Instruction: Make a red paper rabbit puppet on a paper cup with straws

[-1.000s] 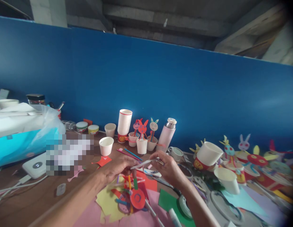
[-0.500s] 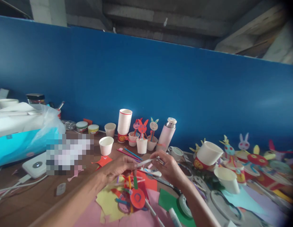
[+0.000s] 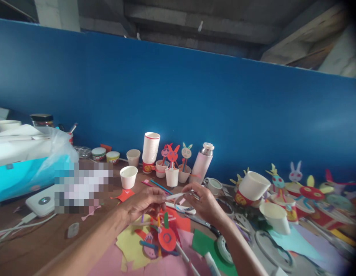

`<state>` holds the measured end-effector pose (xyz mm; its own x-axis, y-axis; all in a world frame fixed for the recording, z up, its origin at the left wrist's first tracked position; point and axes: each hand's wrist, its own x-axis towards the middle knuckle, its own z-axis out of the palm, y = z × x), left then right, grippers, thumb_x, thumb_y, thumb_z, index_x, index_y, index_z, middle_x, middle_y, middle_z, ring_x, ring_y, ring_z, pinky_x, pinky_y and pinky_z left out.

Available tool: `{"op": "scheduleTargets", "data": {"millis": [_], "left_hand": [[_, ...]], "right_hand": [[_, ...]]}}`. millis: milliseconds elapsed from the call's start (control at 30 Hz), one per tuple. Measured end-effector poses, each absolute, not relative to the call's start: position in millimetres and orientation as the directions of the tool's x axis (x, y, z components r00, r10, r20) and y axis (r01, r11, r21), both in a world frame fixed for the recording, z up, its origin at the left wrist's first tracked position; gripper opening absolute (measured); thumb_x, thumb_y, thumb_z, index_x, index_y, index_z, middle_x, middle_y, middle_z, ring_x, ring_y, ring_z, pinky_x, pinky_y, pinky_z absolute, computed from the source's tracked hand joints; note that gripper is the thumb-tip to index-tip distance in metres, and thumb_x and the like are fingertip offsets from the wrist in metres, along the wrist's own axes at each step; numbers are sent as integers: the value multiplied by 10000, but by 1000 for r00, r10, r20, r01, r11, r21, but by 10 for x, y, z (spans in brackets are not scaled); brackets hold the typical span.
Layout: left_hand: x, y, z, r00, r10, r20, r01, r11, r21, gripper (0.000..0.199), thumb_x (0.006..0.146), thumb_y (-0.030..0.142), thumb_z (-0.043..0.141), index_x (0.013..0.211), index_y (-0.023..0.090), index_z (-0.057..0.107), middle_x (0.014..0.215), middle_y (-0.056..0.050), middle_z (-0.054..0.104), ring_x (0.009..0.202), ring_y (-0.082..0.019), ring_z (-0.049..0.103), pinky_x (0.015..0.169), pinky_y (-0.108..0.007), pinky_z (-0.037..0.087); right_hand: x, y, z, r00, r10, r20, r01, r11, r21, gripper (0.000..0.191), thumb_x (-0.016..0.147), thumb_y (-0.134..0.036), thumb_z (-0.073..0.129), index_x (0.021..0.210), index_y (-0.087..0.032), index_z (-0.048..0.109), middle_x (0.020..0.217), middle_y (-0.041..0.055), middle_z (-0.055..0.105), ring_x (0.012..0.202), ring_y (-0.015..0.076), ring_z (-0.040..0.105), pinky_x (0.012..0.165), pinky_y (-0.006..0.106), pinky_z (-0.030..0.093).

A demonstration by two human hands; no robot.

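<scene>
A narrow white strip (image 3: pixel 174 196), its material not clear, stretches between my two hands above the table. My left hand (image 3: pixel 146 201) pinches its left end between thumb and fingers. The fingers of my right hand (image 3: pixel 203 200) are closed at its other end. Just below lies a round red paper head (image 3: pixel 167 239) with a green piece at its top, beside a pink paper face (image 3: pixel 150 247). Yellow paper (image 3: pixel 127 241) and pink paper (image 3: pixel 114 264) lie underneath. Close to my right forearm are green paper (image 3: pixel 202 243) and a white ring-shaped roll (image 3: pixel 224 249).
Paper-cup figures (image 3: pixel 172 174) stand at the back, between a cup stack (image 3: pixel 151 147) and a pink flask (image 3: pixel 201 165). More cups and figures (image 3: pixel 312 195) crowd the right. On the left are a white power bank (image 3: pixel 41 203) with cables and a blue bag (image 3: pixel 31 174).
Both hands stay nearly in place with the strip between them. The fingers of my left hand have shifted slightly, and the green piece below them shows more fully.
</scene>
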<state>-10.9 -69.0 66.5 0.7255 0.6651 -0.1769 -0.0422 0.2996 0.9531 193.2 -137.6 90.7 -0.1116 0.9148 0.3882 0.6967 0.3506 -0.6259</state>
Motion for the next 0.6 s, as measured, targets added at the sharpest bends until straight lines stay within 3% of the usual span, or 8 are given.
{"op": "scheduleTargets", "data": {"millis": [200,600], "left_hand": [[-116,-676,653,744,634,-210,-7,322,947,169,641,277,637,664,113,602,627,-22,608,513,-98,523,548,-248,418],[-61,-684,635,702,653,-285,29,373,927,174,587,223,648,518,115,531,477,-7,581,410,-88,525,453,-205,419]], "right_hand": [[1918,-1385,930,-110,909,402,710,355,-608,110,797,-230,481,817,-185,580,809,17,636,735,144,567,687,251,415],[1902,-1389,917,-129,900,416,708,377,-597,93,801,-222,489,824,-189,573,854,28,622,804,158,567,718,268,417]]}}
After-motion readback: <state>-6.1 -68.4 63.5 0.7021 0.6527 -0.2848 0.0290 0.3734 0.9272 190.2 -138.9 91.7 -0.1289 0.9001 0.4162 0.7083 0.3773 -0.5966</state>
